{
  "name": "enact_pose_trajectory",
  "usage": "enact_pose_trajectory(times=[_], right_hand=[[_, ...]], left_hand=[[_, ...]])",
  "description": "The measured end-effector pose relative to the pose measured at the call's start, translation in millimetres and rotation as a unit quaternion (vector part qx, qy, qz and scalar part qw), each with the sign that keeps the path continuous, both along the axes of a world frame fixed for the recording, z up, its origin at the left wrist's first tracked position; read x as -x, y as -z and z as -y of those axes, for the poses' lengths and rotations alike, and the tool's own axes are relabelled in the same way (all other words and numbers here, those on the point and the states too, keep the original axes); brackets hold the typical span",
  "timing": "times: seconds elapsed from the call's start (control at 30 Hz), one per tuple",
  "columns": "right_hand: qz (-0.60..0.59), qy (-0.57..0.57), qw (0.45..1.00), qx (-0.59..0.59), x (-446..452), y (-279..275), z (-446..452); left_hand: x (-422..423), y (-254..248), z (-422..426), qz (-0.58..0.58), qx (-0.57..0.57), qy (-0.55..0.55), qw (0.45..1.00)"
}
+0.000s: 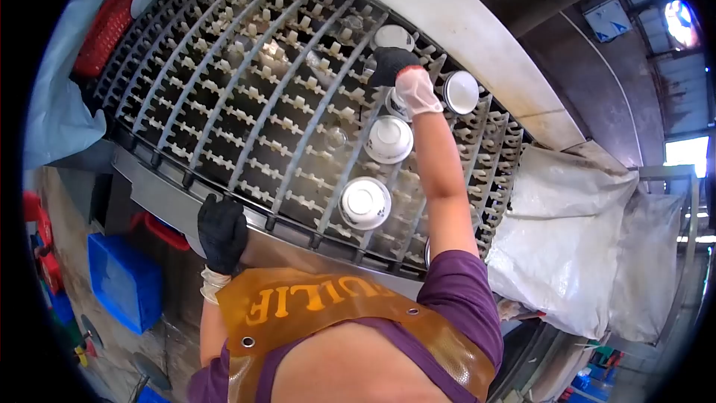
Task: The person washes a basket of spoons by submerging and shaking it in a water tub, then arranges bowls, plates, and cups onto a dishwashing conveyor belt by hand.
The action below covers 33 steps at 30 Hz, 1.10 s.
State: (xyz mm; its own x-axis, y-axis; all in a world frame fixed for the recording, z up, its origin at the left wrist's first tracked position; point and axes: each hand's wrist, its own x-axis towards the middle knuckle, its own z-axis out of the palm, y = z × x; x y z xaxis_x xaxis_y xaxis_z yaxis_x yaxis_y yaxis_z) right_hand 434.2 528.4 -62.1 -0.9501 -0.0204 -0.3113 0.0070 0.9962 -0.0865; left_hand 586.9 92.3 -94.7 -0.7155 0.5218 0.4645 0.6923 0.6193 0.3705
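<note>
My right hand [392, 69], in a black glove with a red cuff over a pale one, reaches to the far side of a slatted conveyor rack [287, 134]. Its fingers are curled and mostly hidden, with a pale edge beside them that I cannot make out. A white bowl [393, 36] lies just beyond this hand; another bowl [395, 104] is partly covered by my wrist. Nearer me, a patterned white bowl [389, 139] and a second patterned bowl [365, 203] sit bottom up. My left hand [222, 234], black-gloved, lies at the rack's metal front edge, fingers extended.
White bowls stacked together [461, 92] sit right of my right forearm. A white sheet [559, 231] hangs at the rack's right end. Red basket [123, 19] stands far left; a blue crate [125, 281] is on the floor. A pale panel [447, 7] borders the far side.
</note>
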Motion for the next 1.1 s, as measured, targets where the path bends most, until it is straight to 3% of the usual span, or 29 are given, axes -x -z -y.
enact_pose_trajectory(times=[0.07, 0.17, 0.2, 0.3, 0.37, 0.4, 0.43, 0.5, 0.53, 0.63, 0.77, 0.83, 0.87, 0.9, 0.93, 0.97, 1.03, 1.07, 1.1], right_hand=[[0.017, 0.014, 0.999, -0.024, -18.8, -3.1, 4.8], [-0.325, 0.202, 0.917, 0.116, -38.9, 25.1, -13.7], [-0.441, 0.172, 0.88, 0.052, -40.7, 48.0, -39.5], [-0.451, 0.307, 0.829, -0.122, -78.5, 63.1, -73.8], [-0.265, 0.385, 0.882, -0.049, -98.9, 68.9, -91.8], [-0.249, 0.403, 0.88, -0.024, -98.1, 69.7, -101.1], [-0.251, 0.403, 0.88, -0.025, -99.6, 70.2, -111.5], [-0.418, 0.348, 0.839, 0.008, -111.1, 72.9, -131.3], [-0.414, 0.394, 0.815, 0.095, -120.4, 53.2, -133.7], [-0.49, 0.462, 0.618, 0.406, -124.3, 74.1, -174.6], [-0.501, 0.444, 0.531, 0.519, -121.7, 119.6, -197.5], [-0.345, 0.471, 0.753, 0.304, -149.5, 89.0, -187.0], [-0.295, 0.458, 0.831, 0.109, -154.5, 91.7, -190.8], [-0.23, 0.425, 0.871, -0.091, -157.0, 94.6, -193.7], [-0.469, 0.524, 0.682, 0.201, -150.3, 88.4, -188.1], [-0.621, 0.527, 0.364, 0.452, -142.5, 82.9, -184.2], [-0.525, 0.527, 0.631, 0.219, -170.6, 107.5, -237.1], [-0.525, 0.53, 0.63, 0.216, -185.6, 116.8, -251.6], [-0.474, 0.498, 0.72, 0.094, -197.5, 123.2, -264.3]], left_hand=[[-5.9, 1.1, -1.4, 0.001, -0.005, 0.0, 1.0], [-5.2, 5.6, -4.0, -0.005, -0.001, 0.012, 1.0], [-6.7, 3.9, -3.7, 0.01, 0.006, 0.016, 1.0], [-7.2, 1.9, -9.9, 0.009, -0.006, 0.027, 1.0], [-10.7, 0.0, -14.3, -0.017, -0.02, 0.029, 0.999], [-11.4, 1.5, -16.5, -0.026, -0.022, 0.028, 0.999], [-11.3, 2.9, -18.2, -0.028, -0.024, 0.028, 0.999], [-12.1, 3.1, -16.9, 0.005, -0.026, 0.041, 0.999], [-11.9, 1.5, -18.1, 0.0, -0.024, 0.042, 0.999], [-20.3, 1.2, -25.7, -0.005, -0.03, 0.053, 0.998], [-24.9, 6.0, -29.8, 0.009, -0.001, 0.028, 1.0], [-28.2, 5.9, -32.2, 0.023, 0.016, 0.028, 0.999], [-30.6, 4.5, -35.1, 0.02, 0.006, 0.028, 0.999], [-31.6, 3.9, -37.6, 0.018, -0.003, 0.028, 0.999], [-32.6, 7.5, -39.0, 0.0, -0.02, 0.035, 0.999], [-34.8, 7.3, -39.9, 0.003, -0.017, 0.037, 0.999], [-39.4, 6.8, -42.8, 0.016, 0.022, 0.022, 0.999], [-41.8, 9.0, -43.0, 0.017, 0.022, 0.026, 0.999], [-43.6, 13.0, -41.8, 0.004, 0.026, 0.02, 0.999]])
